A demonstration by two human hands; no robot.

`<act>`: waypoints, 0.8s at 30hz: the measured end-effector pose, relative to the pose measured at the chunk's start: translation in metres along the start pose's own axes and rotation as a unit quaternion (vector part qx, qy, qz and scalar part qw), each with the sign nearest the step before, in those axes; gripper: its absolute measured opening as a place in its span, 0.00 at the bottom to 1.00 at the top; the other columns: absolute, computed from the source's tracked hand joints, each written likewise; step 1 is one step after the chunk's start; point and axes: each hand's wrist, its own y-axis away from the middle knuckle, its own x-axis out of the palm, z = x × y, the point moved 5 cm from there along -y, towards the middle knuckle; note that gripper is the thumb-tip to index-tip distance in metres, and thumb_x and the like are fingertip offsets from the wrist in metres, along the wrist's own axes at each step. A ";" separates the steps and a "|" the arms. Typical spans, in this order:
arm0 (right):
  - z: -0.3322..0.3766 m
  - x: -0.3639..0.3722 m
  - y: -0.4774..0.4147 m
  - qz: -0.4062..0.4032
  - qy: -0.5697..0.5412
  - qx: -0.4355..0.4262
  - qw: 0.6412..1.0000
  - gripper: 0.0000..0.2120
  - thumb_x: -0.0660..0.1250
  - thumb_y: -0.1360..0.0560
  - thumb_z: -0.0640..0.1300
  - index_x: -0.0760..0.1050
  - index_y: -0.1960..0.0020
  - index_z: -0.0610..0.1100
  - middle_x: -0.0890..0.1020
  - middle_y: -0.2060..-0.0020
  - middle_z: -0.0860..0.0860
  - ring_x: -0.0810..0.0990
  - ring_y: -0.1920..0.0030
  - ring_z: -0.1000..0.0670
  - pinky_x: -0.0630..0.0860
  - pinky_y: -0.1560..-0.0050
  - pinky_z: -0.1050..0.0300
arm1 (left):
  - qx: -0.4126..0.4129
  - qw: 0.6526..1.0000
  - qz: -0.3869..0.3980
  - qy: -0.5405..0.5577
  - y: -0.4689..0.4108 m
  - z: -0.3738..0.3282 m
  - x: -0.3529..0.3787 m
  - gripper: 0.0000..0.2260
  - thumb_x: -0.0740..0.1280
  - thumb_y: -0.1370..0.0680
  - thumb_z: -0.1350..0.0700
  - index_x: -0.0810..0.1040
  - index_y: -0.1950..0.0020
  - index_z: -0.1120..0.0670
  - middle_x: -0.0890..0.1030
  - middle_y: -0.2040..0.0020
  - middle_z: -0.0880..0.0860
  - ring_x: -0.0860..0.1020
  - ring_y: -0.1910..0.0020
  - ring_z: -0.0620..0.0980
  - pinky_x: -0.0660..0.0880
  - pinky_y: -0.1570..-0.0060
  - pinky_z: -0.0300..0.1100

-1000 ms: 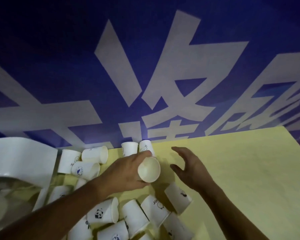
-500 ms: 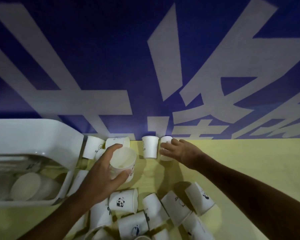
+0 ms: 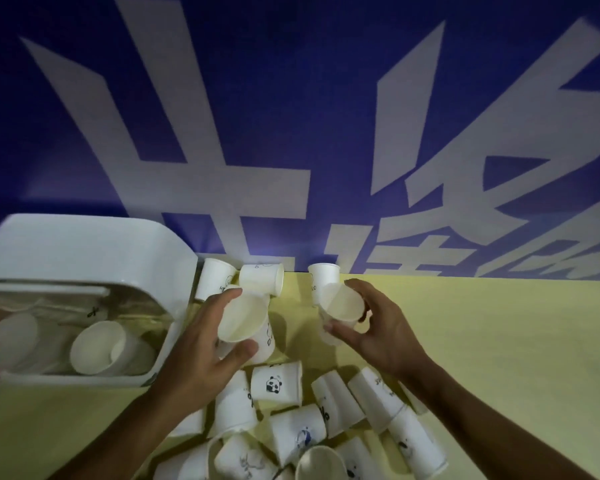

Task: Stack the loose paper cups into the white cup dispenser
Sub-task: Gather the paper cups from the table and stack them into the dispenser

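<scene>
My left hand (image 3: 201, 355) grips a white paper cup (image 3: 243, 318), mouth tilted toward me, just right of the white cup dispenser (image 3: 84, 247). My right hand (image 3: 385, 337) holds a second paper cup (image 3: 342, 303) above the yellow table, its mouth also facing me. The dispenser lies at the left with cups (image 3: 96, 348) visible inside its open compartment. Several loose cups (image 3: 278, 381) lie on their sides in a pile near the front edge, some printed with a panda. One upright cup (image 3: 321, 277) and two more cups (image 3: 262, 278) stand against the back wall.
The yellow table (image 3: 499, 358) stretches to the right. A blue banner with large white characters (image 3: 291, 133) forms the wall right behind the table. The dispenser's front edge (image 3: 77, 379) sits near my left forearm.
My right hand has lifted one cup from the back wall and drawn it toward me. My left hand still holds its cup near the dispenser. The camera view shifted left.
</scene>
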 end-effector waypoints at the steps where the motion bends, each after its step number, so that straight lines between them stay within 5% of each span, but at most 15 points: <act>1: 0.013 0.009 0.008 -0.006 -0.016 -0.002 1.000 0.32 0.78 0.32 0.64 0.72 0.32 0.58 0.78 0.44 0.65 0.76 0.48 0.60 0.73 0.57 0.68 | 0.005 1.000 -0.010 0.008 0.006 0.001 -0.009 0.30 0.69 0.28 0.35 0.63 0.27 0.34 0.68 0.34 0.28 0.69 0.33 0.34 0.72 0.41 0.32; 9: 0.121 0.107 0.058 -0.039 -0.070 -0.008 0.997 0.31 0.76 0.30 0.64 0.71 0.31 0.61 0.76 0.39 0.70 0.76 0.41 0.62 0.74 0.55 0.69 | 0.057 0.997 -0.056 0.008 0.068 0.031 -0.106 0.31 0.73 0.27 0.41 0.70 0.27 0.48 0.74 0.32 0.40 0.72 0.33 0.37 0.72 0.42 0.29; 16: 0.195 0.198 0.071 -0.043 -0.080 -0.007 0.996 0.34 0.73 0.33 0.66 0.71 0.29 0.58 0.78 0.36 0.65 0.77 0.39 0.59 0.77 0.50 0.59 | 0.079 0.993 -0.091 -0.019 0.101 0.081 -0.200 0.34 0.78 0.29 0.43 0.72 0.28 0.54 0.77 0.35 0.46 0.75 0.34 0.46 0.73 0.37 0.39; 21: 0.216 0.219 0.072 -0.059 -0.080 0.005 0.995 0.32 0.77 0.31 0.60 0.72 0.31 0.55 0.79 0.39 0.65 0.78 0.40 0.59 0.75 0.52 0.66 | 0.064 0.991 -0.116 0.008 0.097 0.094 -0.219 0.33 0.81 0.32 0.45 0.73 0.31 0.50 0.75 0.36 0.37 0.74 0.36 0.37 0.69 0.40 0.28; 24: 0.215 0.217 0.076 -0.067 -0.086 0.016 0.994 0.31 0.76 0.31 0.62 0.73 0.32 0.57 0.79 0.38 0.64 0.79 0.40 0.57 0.77 0.50 0.62 | 0.059 0.991 -0.119 -0.001 0.086 0.093 -0.214 0.34 0.77 0.32 0.40 0.73 0.30 0.51 0.76 0.37 0.40 0.70 0.36 0.31 0.65 0.40 0.24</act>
